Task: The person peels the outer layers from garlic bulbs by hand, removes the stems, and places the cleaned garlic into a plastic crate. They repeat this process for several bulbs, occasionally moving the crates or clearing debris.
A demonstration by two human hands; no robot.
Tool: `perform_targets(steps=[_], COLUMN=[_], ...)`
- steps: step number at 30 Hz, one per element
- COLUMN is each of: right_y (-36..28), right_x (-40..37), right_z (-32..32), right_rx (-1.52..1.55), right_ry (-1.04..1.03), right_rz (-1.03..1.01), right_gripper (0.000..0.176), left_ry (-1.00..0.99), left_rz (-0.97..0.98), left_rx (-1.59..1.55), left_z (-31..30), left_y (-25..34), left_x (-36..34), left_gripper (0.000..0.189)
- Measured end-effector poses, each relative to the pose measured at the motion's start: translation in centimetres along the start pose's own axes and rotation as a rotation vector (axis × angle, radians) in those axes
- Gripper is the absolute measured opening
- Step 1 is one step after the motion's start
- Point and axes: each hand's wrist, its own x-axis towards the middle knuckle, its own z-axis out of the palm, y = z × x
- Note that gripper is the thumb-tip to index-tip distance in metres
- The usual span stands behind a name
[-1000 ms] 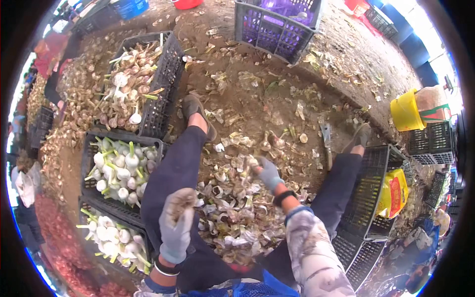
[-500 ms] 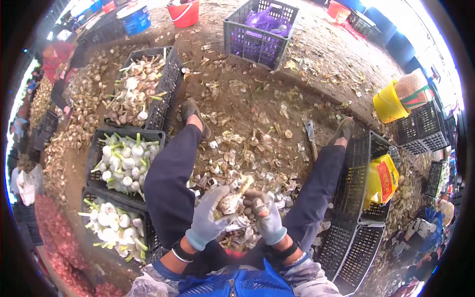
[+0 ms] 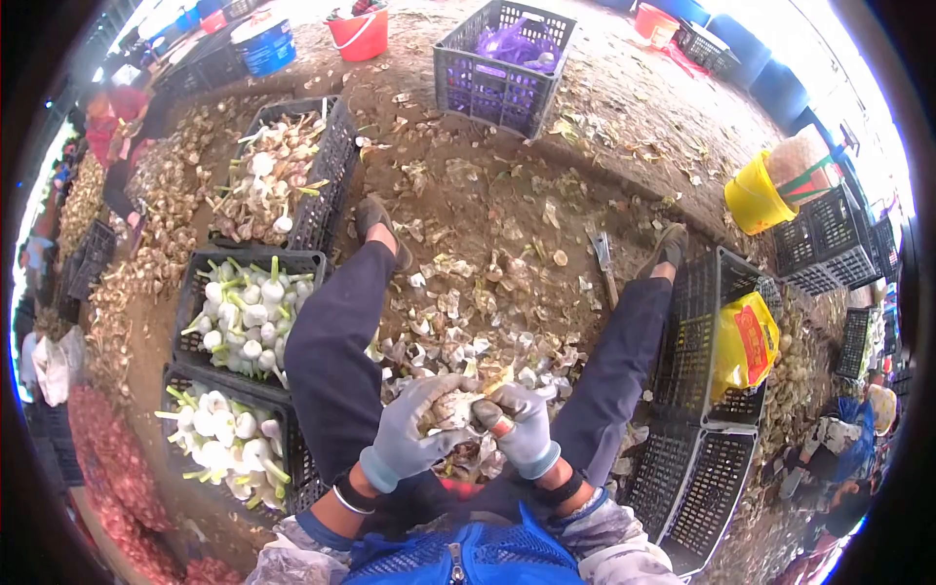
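Note:
My left hand (image 3: 414, 429), in a pale grey glove, is wrapped round a garlic bulb (image 3: 452, 409) held low between my knees. The bulb still bears brownish papery skin. My right hand (image 3: 520, 429), gloved too, presses against the same bulb from the right, fingers curled and thumb at its side; a reddish-brown band shows on that thumb. The fingers partly hide the bulb and its stem. Loose peeled skins (image 3: 487, 346) litter the ground just beyond my hands.
On the left stand crates of peeled white garlic (image 3: 252, 317) and unpeeled garlic (image 3: 278, 171). A bladed tool (image 3: 605, 268) lies near my right foot. To the right, a black crate holds a yellow bag (image 3: 746, 343). Farther off are a purple-net crate (image 3: 502, 73) and a yellow bucket (image 3: 759, 195).
My right hand has come up and left onto the bulb, its fingers now over where the stem stuck out. My left hand keeps its hold, and the view has shifted slightly.

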Motion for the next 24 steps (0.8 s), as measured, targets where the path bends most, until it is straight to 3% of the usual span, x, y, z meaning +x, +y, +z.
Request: perform_targets(steps=[5,9,10,12,14,15,18,22,24], right_y=[-1.7,0.1,0.0,-0.6,-1.2,-1.4,-1.0,0.2,1.0], right_x=[0.3,-0.8,-1.0,-0.9,-1.2,-1.5,-1.9,-2.9,-2.7], right_z=[1.0,2.5,2.7,2.5,2.7,2.8,2.7,2.6,3.3], right_rx=[-0.32,-0.07,-0.118,-0.301,-0.408,-0.333,-0.077,0.792,0.832], right_ry=[0.131,0.227,0.243,0.236,0.212,0.183,0.105,0.021,0.06], right_rz=[-0.398,-0.17,-0.082,-0.174,-0.262,-0.202,-0.026,0.429,0.289], right_gripper=[0.01,0.008,0.009,0.008,0.008,0.009,0.012,0.012,0.018], left_ry=[-0.146,-0.029,0.303,0.338,0.258,0.224,0.105,-0.029,-0.058], left_rz=[-0.496,-0.532,-0.608,-0.399,-0.323,-0.282,-0.57,-0.62,-0.581], left_rx=[-1.331,-1.375,-1.068,-0.598,-0.445,-0.369,-0.744,-1.194,-1.303], left_z=[0.1,1.0,1.9,2.1,2.1,2.0,0.1,-0.7,-0.5], left_y=[2.3,0.4,2.1,2.1,0.7,0.8,1.0,-0.2,-0.7], left_x=[-0.9,-0.9,-0.6,-1.1,-2.8,-3.1,-3.1,-3.2,-3.1], left_gripper=[0.066,0.062,0.056,0.053,0.049,0.048,0.048,0.047,0.048])
